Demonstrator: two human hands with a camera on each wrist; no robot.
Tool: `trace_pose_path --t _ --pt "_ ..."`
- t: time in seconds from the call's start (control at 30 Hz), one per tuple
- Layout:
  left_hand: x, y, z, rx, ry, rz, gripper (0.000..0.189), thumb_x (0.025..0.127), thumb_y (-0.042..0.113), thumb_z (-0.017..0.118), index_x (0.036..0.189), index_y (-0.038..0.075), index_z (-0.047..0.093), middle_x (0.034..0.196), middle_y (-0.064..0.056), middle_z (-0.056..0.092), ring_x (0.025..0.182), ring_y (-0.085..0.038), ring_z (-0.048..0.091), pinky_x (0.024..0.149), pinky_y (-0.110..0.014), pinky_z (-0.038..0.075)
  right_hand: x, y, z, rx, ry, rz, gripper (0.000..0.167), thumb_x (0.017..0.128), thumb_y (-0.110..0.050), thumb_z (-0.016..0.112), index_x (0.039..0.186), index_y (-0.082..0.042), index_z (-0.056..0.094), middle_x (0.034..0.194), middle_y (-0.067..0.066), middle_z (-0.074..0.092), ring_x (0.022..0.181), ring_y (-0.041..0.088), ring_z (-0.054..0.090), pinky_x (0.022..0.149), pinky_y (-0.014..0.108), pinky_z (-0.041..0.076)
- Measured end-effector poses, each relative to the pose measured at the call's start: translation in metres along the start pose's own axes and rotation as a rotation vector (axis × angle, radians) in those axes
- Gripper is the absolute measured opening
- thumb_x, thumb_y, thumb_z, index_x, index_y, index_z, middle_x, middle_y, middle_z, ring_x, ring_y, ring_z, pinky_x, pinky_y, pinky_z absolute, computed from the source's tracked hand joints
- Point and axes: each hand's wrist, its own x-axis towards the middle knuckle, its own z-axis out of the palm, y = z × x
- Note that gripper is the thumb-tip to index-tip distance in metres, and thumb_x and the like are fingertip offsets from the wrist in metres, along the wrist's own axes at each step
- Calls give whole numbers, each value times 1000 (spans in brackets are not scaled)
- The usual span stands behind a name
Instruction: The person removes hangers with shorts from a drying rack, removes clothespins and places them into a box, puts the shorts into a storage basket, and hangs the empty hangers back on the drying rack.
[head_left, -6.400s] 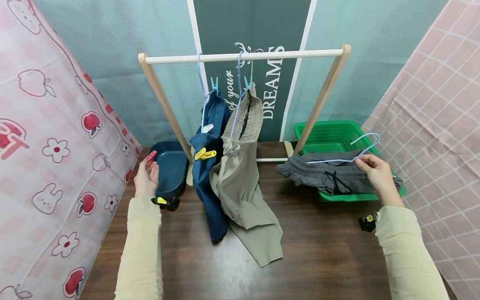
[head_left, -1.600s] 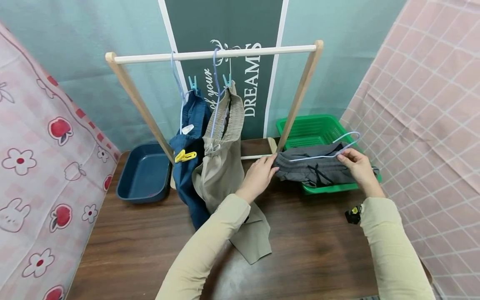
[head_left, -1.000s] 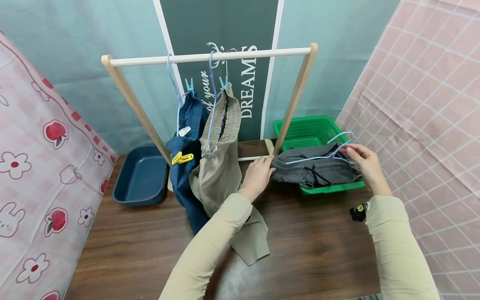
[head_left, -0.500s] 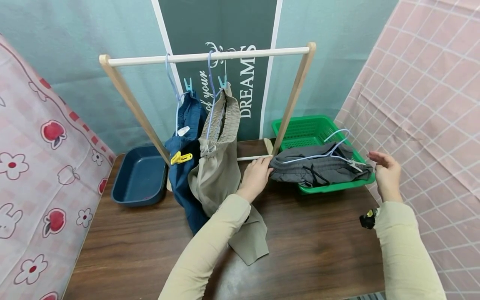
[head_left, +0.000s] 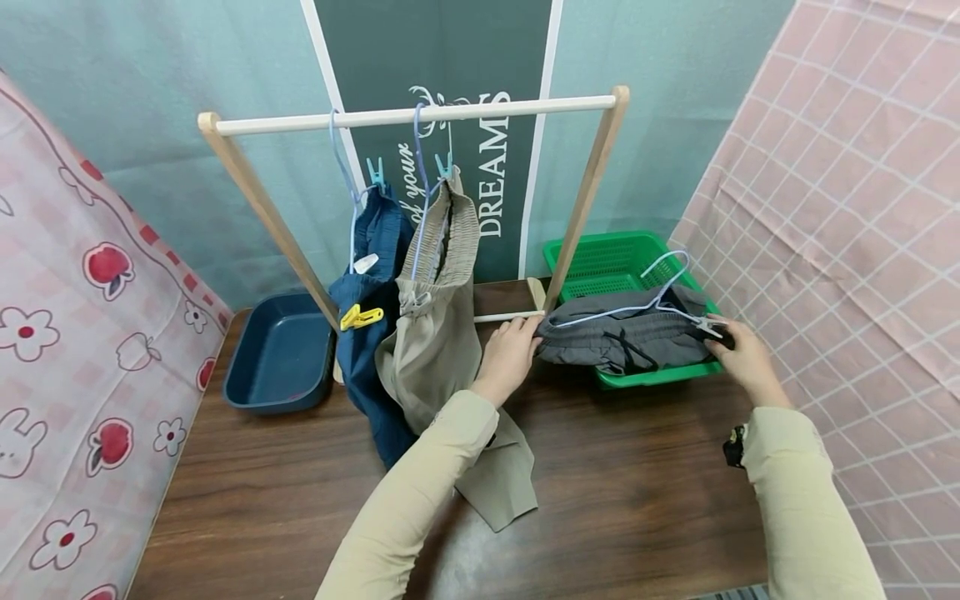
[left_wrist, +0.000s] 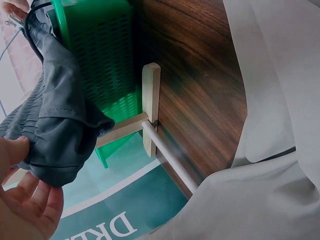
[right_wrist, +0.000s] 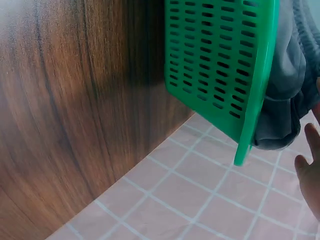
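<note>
Dark grey drawstring trousers lie folded across a green basket. A pale blue hanger lies along their waistband, its hook pointing up. My left hand pinches the waistband's left end; the left wrist view shows thumb and fingers on the cloth. At the right end, my right hand pinches the waistband beside a small pale clip. Only part of that hand shows at the edge of the right wrist view. Blue trousers and beige trousers hang from the rack.
A blue tray stands left of the rack, with something red low inside. Light blue clothespins and a yellow clothespin are on the hanging trousers. A pink checked cloth borders the wooden table on the right.
Earlier my left hand held a red clothespin over the tray; it now grips the grey waistband. My right hand let go of the hanger, drew back right, then returned to the waistband's right end.
</note>
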Motion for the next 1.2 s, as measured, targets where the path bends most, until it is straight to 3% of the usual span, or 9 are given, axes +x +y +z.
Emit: trace_pose_path --t 0.1,0.3,0.37,0.47,0.57,0.7,0.8,0.9,1.2 --pt "0 0 1 -5 -3 -3 38 99 28 51 136 19 51 116 -3 64 102 -21 62 88 -33 50 2 1 2 -31 45 -46 32 89 1 61 119 12 55 112 41 48 105 57 45 90 64 33" --pt "2 0 1 -17 -26 -28 39 100 30 50 137 20 49 120 -3 63 105 -21 61 90 -34 50 0 1 0 -18 47 -22 27 94 -8 59 112 11 57 111 38 51 105 53 47 92 63 34" --pt "3 0 1 -18 -36 -40 39 100 30 49 137 20 49 121 -3 63 106 -21 61 91 -34 49 -2 1 0 -12 41 -13 27 96 -12 56 113 9 57 110 34 55 102 38 53 92 60 36" --pt "4 0 1 -22 -51 -53 40 100 30 49 138 20 48 123 -3 62 108 -21 61 92 -34 49 -5 1 0 13 60 -13 26 97 -15 55 111 7 56 99 -1 64 93 -2 50 89 39 41" --pt "5 0 2 -30 -58 -62 40 100 30 49 138 18 48 124 -3 62 109 -21 61 93 -34 49 -8 2 0 87 89 -41 23 96 -12 56 108 8 56 89 -36 47 85 -25 32 80 14 35" --pt "5 -1 4 -35 -55 -72 39 100 30 50 136 16 50 124 -3 62 108 -20 61 93 -33 49 -11 2 -4 219 64 -53 18 96 -12 56 102 5 57 89 -45 41 86 -24 37 74 0 29" --pt "4 -3 5 -31 -50 -71 37 100 28 50 134 16 50 124 -3 63 108 -21 62 92 -33 49 -12 0 -9 239 27 -13 8 97 -17 55 97 -12 62 89 -43 43 86 -23 39 73 0 30" --pt "4 -4 4 -38 -43 -69 36 99 27 50 133 16 51 123 -4 63 107 -21 62 91 -34 50 -12 -1 -12 219 28 35 11 98 -22 55 89 -28 59 84 -42 42 81 -20 38 71 4 31" --pt "12 -4 2 -137 -35 -90 40 100 26 50 137 12 47 128 -7 61 115 -22 61 97 -34 50 -5 -10 -3 356 319 212 31 90 -11 65 74 -35 54 68 -34 49 67 -12 43 64 3 34"
